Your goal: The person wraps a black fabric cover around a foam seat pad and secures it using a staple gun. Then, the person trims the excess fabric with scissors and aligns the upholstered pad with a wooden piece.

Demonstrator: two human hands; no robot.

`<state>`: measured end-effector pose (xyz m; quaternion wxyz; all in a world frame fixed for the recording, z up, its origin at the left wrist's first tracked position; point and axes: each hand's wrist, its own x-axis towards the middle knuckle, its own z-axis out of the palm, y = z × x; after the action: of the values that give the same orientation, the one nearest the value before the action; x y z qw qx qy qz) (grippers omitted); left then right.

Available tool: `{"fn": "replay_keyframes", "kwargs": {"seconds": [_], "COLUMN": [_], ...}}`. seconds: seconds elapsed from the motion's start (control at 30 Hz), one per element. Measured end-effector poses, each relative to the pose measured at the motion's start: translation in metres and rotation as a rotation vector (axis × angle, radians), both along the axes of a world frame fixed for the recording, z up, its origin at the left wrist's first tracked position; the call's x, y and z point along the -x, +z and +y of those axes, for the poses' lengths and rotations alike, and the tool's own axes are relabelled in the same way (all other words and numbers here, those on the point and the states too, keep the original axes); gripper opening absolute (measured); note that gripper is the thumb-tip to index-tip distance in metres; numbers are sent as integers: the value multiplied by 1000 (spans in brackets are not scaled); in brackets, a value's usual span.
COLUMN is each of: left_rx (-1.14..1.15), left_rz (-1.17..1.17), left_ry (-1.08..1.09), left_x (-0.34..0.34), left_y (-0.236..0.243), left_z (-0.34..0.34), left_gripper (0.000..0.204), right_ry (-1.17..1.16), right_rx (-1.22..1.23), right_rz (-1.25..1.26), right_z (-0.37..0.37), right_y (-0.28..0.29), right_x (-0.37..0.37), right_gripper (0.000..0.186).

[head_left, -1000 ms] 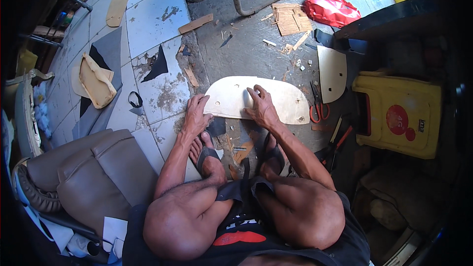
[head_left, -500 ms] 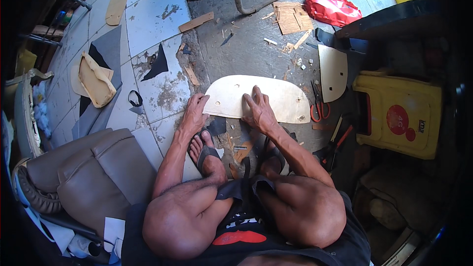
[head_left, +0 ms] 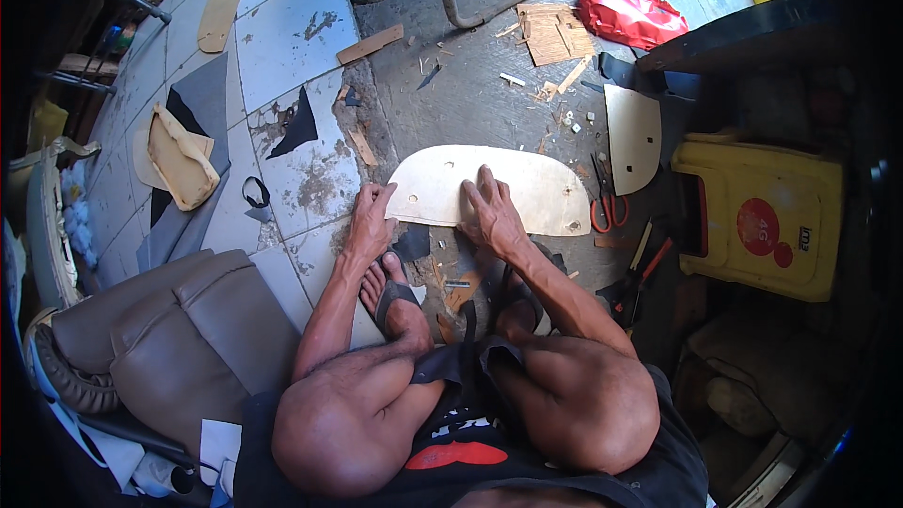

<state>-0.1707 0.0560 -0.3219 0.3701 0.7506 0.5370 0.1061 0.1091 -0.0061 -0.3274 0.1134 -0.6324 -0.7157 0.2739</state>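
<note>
A pale, thin board [head_left: 536, 183] with a rounded far edge and a few small holes lies in front of my feet. At its left end my left hand [head_left: 370, 224] has bent fingers closed on the edge. My right hand [head_left: 494, 218] lies over the near edge at the middle, its fingers spread on the top face. Right of the board are orange-handled scissors [head_left: 611, 211] and a smaller pale board [head_left: 632, 141] with two dark holes. A dark scrap [head_left: 411, 243] shows under the near edge, by my left foot.
A yellow plastic container [head_left: 767, 216] stands at right, with red-handled pliers [head_left: 649, 268] near it. Brown padded cushions [head_left: 198, 320] sit at left. A metal tube leg [head_left: 451, 0], a red bag [head_left: 632, 16] and wood scraps [head_left: 555, 33] are farther off. A foam-like piece [head_left: 183, 165] lies on fabric.
My hands and the board keep nearly the same places. The whole view has shifted very slightly.
</note>
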Motion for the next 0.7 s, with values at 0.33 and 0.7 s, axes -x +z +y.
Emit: {"fn": "replay_keyframes", "kwargs": {"seconds": [0.33,0.7], "left_rx": [-23,-58], "left_rz": [14,25], "left_ry": [-18,-90], "left_x": [-4,-6], "left_y": [1,13], "left_z": [-2,1], "left_gripper": [71,70], "right_ry": [11,34], "right_rx": [-3,-34], "right_rz": [-41,-68], "right_z": [-3,-10], "right_y": [2,3], "right_x": [-2,-9], "right_gripper": [96,82]}}
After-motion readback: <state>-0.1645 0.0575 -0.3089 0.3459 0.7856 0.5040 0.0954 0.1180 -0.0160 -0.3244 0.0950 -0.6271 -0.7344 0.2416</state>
